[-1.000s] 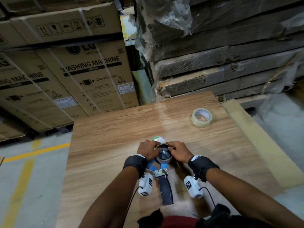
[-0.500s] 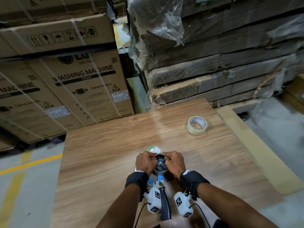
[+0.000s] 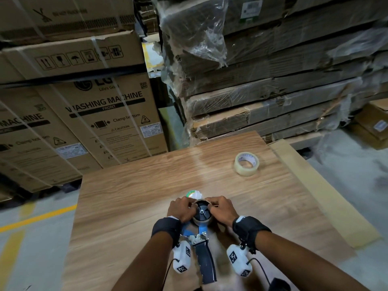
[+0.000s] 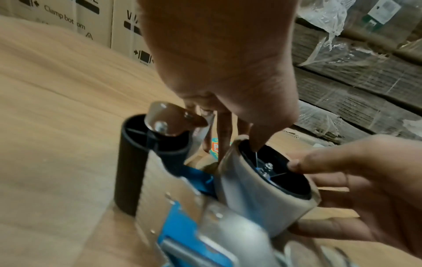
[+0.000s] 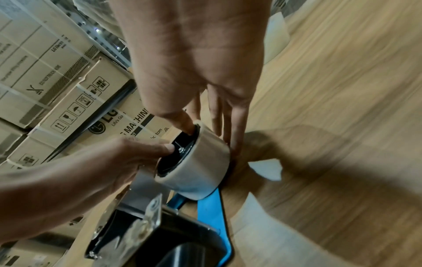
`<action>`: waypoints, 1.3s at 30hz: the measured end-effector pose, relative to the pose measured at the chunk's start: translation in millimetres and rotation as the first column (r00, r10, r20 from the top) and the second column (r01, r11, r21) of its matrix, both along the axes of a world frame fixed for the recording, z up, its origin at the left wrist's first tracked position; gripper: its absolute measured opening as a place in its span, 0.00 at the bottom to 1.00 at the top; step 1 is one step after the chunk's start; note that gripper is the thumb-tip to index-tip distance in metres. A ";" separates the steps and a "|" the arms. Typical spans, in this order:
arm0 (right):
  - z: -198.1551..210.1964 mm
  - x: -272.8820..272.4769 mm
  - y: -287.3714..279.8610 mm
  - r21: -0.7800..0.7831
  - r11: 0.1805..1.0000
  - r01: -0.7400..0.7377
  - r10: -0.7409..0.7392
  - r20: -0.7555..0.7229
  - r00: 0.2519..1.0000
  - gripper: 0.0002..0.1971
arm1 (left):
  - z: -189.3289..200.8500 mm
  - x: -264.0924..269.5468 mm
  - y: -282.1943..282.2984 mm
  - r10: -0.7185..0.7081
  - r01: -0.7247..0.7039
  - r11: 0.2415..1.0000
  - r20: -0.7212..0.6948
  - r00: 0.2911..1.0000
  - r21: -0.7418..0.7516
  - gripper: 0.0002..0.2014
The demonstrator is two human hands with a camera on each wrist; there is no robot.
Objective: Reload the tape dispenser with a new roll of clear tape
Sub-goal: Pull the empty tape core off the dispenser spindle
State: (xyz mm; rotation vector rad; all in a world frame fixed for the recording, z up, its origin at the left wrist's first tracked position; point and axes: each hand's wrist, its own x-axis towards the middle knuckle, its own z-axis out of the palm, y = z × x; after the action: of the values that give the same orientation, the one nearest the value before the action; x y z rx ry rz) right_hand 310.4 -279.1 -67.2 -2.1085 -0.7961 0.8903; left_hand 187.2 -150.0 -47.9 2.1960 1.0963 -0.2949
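Observation:
A blue tape dispenser (image 3: 206,261) with a black handle lies flat on the wooden table (image 3: 126,206), handle toward me. On its black hub sits the old tape roll (image 3: 200,223), a thin layer on a brown core. My left hand (image 3: 189,206) grips the roll from the left, my right hand (image 3: 212,206) from the right. The left thumb (image 4: 258,137) hooks inside the roll's (image 4: 255,195) rim. The right thumb (image 5: 182,121) does the same on the old roll (image 5: 200,168), fingers behind it. The new clear roll (image 3: 246,164) lies at the far right.
A small white round item with a coloured label (image 3: 193,194) lies just beyond my hands. Washing-machine cartons (image 3: 94,114) and a plastic-wrapped cardboard stack (image 3: 273,91) rise behind the table. A pale plank (image 3: 315,196) runs along the table's right edge.
Both hands have stayed on the spool, thumbs working at its rim; the core's brown edge now shows around the hub. The head view has tilted upward.

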 end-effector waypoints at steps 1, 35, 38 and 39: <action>0.4 0.4 -1.9 -0.008 0.999 -0.031 0.031 -0.008 1.000 0.20 | 2.0 -3.1 -0.4 0.007 -0.007 1.000 0.013 1.000 -0.019 0.22; 7.3 1.1 -8.3 -0.097 0.990 -0.102 0.099 -0.027 0.995 0.19 | -2.4 -6.3 1.2 -0.103 0.103 0.995 -0.041 0.994 -0.011 0.34; 13.0 -4.6 -5.5 -0.066 0.997 -0.046 0.045 -0.019 0.999 0.19 | -14.2 -2.8 2.5 -0.044 0.044 0.998 -0.009 0.999 -0.038 0.31; 15.1 -7.7 -4.6 -0.054 0.998 -0.027 0.027 -0.009 1.000 0.19 | -13.5 -2.4 0.5 -0.034 0.034 0.999 0.000 0.999 -0.031 0.31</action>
State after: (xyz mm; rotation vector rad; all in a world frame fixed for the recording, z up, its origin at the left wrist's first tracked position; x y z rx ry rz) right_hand 302.7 -283.7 -52.2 -2.1441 -0.8061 0.9445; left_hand 184.9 -149.4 -61.5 2.1888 1.0481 -0.3252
